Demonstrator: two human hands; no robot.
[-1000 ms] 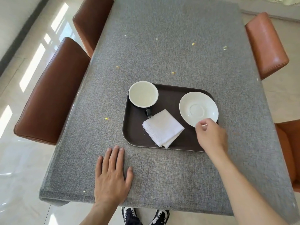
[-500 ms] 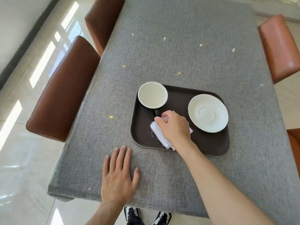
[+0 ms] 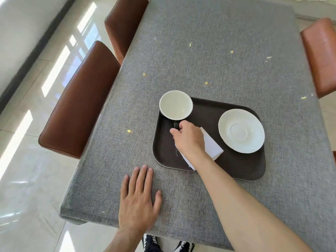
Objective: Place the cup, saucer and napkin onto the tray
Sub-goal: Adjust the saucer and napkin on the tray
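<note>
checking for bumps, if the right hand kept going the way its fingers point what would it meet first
The right hand points toward the cup; its fingertips are already at the cup's dark handle, so that comes first, then the cup body. Whether they touch is unclear.

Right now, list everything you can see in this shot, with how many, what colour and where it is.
tray: one, dark brown, on the table's near half
cup: one, white inside with a dark handle, upright on the tray's far-left corner
saucer: one, white, on the tray's right side
napkin: one, white, folded, mid-tray, partly under the right hand
tablecloth: one, grey, covering the table
chairs: three clearly seen, brown, two left and one right
shoes: two, black and white, under the near edge
left hand: flat on the cloth, empty
right hand: fingers at the cup handle
</note>
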